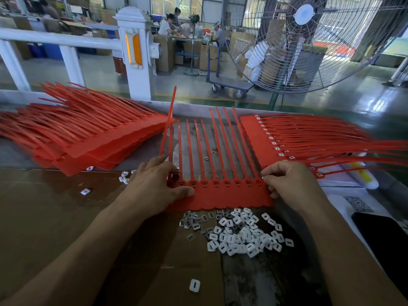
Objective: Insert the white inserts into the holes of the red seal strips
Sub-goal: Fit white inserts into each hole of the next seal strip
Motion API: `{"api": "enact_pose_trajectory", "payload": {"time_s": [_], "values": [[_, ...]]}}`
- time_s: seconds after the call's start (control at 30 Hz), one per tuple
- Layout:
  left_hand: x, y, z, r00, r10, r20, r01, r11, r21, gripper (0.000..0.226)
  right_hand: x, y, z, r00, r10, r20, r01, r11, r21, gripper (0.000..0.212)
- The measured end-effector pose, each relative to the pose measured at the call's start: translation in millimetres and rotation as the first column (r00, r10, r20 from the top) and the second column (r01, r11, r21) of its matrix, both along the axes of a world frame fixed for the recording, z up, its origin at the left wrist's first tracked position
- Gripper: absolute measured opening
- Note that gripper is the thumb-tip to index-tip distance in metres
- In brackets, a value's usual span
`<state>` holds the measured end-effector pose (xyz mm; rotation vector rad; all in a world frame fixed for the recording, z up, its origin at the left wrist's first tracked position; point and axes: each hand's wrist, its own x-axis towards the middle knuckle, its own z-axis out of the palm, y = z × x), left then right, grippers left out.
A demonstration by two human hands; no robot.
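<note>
A red sheet of joined seal strips (220, 195) lies flat on the table in front of me, its tails pointing away and a row of dark rectangular holes across its heads. My left hand (154, 184) pinches the sheet's left edge, thumb on top. My right hand (287, 180) holds the right edge with curled fingers at the last head. A heap of white inserts (240, 235) lies just below the sheet. One tail at the left end sticks upward.
A big stack of red strips (77, 133) lies at the left, another stack with white inserts fitted (287, 140) at the right. Loose inserts lie scattered: (194, 284), (85, 191). A black phone (384, 239) sits at the right edge. A large fan (309, 40) stands beyond the table.
</note>
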<state>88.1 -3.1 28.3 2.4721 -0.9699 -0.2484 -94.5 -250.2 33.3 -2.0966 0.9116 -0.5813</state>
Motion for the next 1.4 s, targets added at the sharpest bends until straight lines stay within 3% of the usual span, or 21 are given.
{"api": "enact_pose_trajectory", "payload": {"time_s": [0.43, 1.03, 1.4], "values": [[0.5, -0.7, 0.7, 1.000, -0.006, -0.005, 0.006, 1.000, 0.006, 0.068, 1.3, -1.4, -4.6, 0.999, 0.049, -0.012, -0.049, 0.998, -0.024, 0.018], [1.4, -1.0, -1.3, 1.000, -0.001, 0.000, 0.001, 1.000, 0.015, 0.068, 5.3, -0.2, -10.3, 1.000, -0.028, -0.007, 0.028, 0.997, -0.071, 0.015], [0.8, -0.5, -1.7, 1.000, 0.002, -0.002, -0.002, 1.000, 0.001, 0.069, 7.1, -1.1, -12.0, 0.990, -0.086, -0.114, 0.066, 0.983, -0.169, 0.008]]}}
